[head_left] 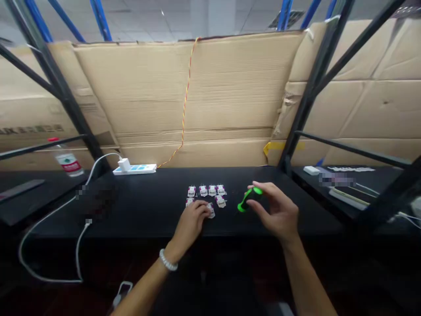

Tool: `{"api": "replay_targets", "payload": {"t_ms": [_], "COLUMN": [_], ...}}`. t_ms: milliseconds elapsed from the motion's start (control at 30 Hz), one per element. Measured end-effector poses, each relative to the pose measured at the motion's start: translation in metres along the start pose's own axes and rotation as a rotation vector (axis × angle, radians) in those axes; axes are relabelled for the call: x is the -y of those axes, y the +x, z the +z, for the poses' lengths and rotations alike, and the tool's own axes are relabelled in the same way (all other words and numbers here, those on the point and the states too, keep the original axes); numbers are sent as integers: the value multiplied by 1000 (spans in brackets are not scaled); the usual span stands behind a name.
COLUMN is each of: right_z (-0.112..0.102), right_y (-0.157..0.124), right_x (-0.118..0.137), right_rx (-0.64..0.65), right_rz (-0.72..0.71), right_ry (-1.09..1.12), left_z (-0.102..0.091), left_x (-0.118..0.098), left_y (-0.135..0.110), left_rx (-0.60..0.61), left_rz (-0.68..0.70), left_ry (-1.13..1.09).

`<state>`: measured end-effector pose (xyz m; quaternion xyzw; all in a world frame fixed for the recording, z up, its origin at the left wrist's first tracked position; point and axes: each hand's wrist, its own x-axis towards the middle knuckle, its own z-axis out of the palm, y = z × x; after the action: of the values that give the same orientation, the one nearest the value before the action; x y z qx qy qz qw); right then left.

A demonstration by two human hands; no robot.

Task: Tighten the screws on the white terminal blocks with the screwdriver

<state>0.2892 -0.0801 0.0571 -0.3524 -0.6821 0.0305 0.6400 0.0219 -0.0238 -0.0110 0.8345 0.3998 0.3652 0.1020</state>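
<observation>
From the head view, I see the right hand (279, 213) right of centre in the frame, thumb and fingers grasping a green-and-black tool (251, 199), its long axis slanting from upper right to lower left, the lower end toward the white parts (212, 190) mid-frame. The left hand (190, 224), just below centre, has its fingertips bunched against the nearest part (211, 211), pinching or merely resting, I can't tell; that part lies left of the tool, apart from it, and nearer the left hand.
</observation>
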Motion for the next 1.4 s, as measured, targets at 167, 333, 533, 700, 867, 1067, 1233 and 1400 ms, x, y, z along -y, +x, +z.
{"api": "replay_targets", "payload": {"t_ms": [167, 333, 533, 700, 867, 1067, 1233, 1400], "right_z": [0, 0, 0, 0, 0, 2, 11, 27], "right_y": [2, 1, 0, 1, 0, -1, -3, -2], "right_x": [4, 2, 0, 2, 1, 3, 4, 7], "right_rx": [-4, -5, -2, -6, 1, -20, -105, -81], "right_rz": [-8, -9, -6, -24, -11, -13, 91, 156], "right_ry": [-11, 0, -6, -8, -3, 22, 123, 176], "left_z": [-1, -2, 2, 5, 2, 5, 6, 4], "left_x": [0, -4, 0, -1, -9, -10, -11, -15], "left_y": [-1, -1, 2, 1, 1, -1, -4, -9], "left_rx": [17, 22, 48, 74, 119, 97, 62, 88], "left_rz": [3, 22, 52, 50, -17, -27, 22, 49], "left_ry": [52, 149, 155, 50, 67, 139, 134, 21]}}
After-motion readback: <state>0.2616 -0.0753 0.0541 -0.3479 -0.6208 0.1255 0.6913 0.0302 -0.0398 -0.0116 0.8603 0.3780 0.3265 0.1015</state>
